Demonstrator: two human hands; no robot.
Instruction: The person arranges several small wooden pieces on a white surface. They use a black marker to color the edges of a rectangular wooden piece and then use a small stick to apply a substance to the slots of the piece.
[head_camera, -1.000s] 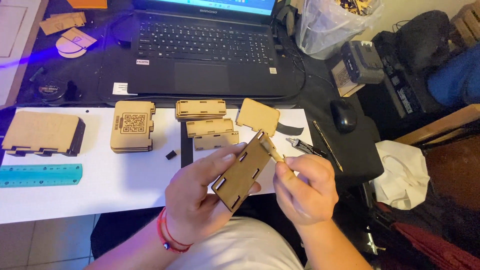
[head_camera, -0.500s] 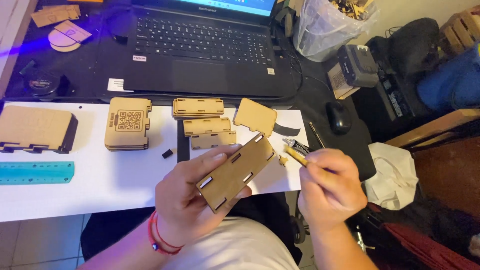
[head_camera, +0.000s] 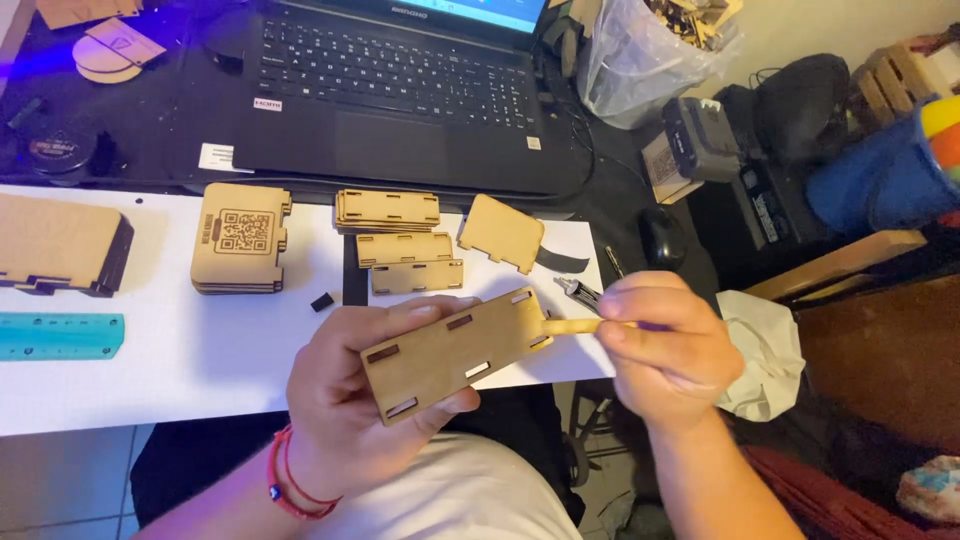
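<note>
Ruler (head_camera: 60, 335), teal, lies flat at the far left edge of the white sheet (head_camera: 180, 370). Above it, a closed wooden box (head_camera: 60, 245) with dark sides, partly cut off by the frame. Next along the sheet: a stack of flat plywood panels (head_camera: 242, 238), the top one engraved with a square code pattern. Just right of it a small black chip (head_camera: 321, 301) sits on the paper.

Centre of the sheet: three narrow notched strips (head_camera: 400, 245), one stacked group above and two singles below, lying parallel and close together. A tilted rounded panel (head_camera: 501, 232) lies beside them, touching a black strip at its right corner. Behind all this, on the black desk, an open laptop (head_camera: 390, 100).

Left hand (head_camera: 350, 405), red cord on the wrist, is raised over the lap in front of the desk edge. Fingers closed around a slotted plywood panel (head_camera: 455, 352), thumb along its top edge, fingertips under the lower edge; the panel is tilted, right end higher.

Right hand (head_camera: 665, 345) pinches a thin wooden stick (head_camera: 572, 325) between thumb and forefinger, other fingers curled. The stick's tip touches the panel's right end, near an edge slot.

Further right: computer mouse (head_camera: 662, 237), crumpled white cloth (head_camera: 765, 350), clear plastic bag (head_camera: 650, 50) of wood scraps.
</note>
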